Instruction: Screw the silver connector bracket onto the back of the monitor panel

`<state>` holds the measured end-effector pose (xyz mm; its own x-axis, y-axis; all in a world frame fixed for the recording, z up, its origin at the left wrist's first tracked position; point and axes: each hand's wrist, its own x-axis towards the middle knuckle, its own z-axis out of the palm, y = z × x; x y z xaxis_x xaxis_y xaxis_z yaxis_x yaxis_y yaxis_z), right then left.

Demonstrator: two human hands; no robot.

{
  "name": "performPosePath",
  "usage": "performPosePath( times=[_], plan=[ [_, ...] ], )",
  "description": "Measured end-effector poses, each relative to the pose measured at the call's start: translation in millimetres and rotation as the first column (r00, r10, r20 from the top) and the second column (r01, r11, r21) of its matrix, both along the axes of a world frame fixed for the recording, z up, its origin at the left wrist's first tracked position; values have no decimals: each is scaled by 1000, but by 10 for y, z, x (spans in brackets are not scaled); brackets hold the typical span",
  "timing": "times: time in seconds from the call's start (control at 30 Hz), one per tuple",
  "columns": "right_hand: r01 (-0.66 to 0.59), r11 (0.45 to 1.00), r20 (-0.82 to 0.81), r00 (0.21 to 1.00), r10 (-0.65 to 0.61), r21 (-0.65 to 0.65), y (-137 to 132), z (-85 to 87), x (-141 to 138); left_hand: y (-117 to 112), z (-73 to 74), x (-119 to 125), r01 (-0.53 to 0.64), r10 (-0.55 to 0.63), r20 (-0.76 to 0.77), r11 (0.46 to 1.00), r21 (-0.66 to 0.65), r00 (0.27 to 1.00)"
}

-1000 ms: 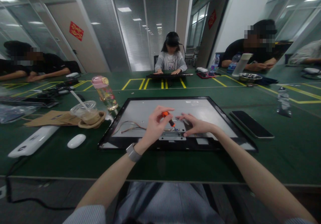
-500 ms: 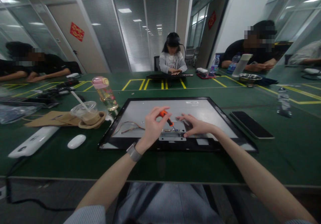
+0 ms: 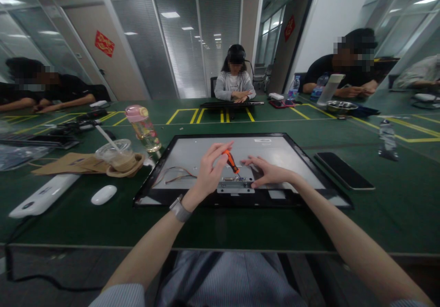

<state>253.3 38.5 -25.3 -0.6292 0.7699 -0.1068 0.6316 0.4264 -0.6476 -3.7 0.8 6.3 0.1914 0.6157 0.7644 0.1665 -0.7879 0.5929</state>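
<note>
An orange-and-black screwdriver (image 3: 232,161) slants down to a metal bracket (image 3: 235,188) at the near edge of a display panel (image 3: 185,153). The panel has a grey back and a black frame and lies flat on the table. My left hand (image 3: 209,170) holds the screwdriver's handle between thumb and stretched fingers. The blade's tip is at the bracket, too small to make out what it meets. My right hand (image 3: 270,171) rests at the bracket's right end, thumb touching it and fingers spread over the panel. Thin wires (image 3: 178,175) lie on the panel's left side.
Left of the panel are a white mouse (image 3: 103,194), an iced drink cup (image 3: 118,156), a pink-lidded bottle (image 3: 143,128) and a white power strip (image 3: 43,196). A black phone (image 3: 343,170) lies to the right. Co-workers sit around the green table (image 3: 275,229).
My left fingers have loosened and straightened, showing more of the screwdriver's handle. The handle has shifted slightly right. My right hand stays at the bracket.
</note>
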Motion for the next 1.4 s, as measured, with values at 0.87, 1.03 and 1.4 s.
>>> performPosePath(
  times=[0.87,1.03,1.4],
  plan=[
    [-2,1000,-3,1000,2,-11,3,-2,-2,-52,-80,81,24,-19,59,996,-81,998],
    [-1,1000,7,1000,1,-9,3,-3,-2,-84,-77,114,161,-151,94,981,-110,984],
    [5,1000,8,1000,-5,-2,30,-24,-5,-25,-90,54,-15,19,69,998,-56,997]
  ],
)
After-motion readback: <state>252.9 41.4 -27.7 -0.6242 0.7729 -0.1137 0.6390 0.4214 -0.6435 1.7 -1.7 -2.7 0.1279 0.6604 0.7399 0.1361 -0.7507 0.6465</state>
